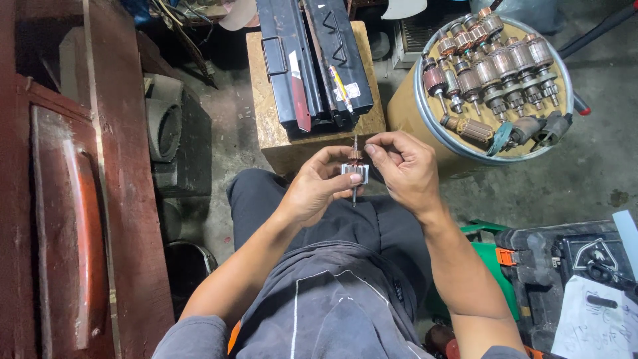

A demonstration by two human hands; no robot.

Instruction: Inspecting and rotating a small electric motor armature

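Observation:
A small motor armature [355,171] with a thin steel shaft, a copper end and a silvery core stands upright above my lap. My left hand [316,187] grips its core from the left, thumb and fingers around it. At the armature's upper end, the fingertips of my right hand [403,167] pinch together; what they pinch is too fine to see.
A wooden block [272,126] ahead of my knees carries an open black metal toolbox [314,63]. A round drum lid [562,106] at the upper right holds several larger armatures [495,66]. A dark red wooden cabinet [73,199] stands at left. A black case [565,266] with papers lies at lower right.

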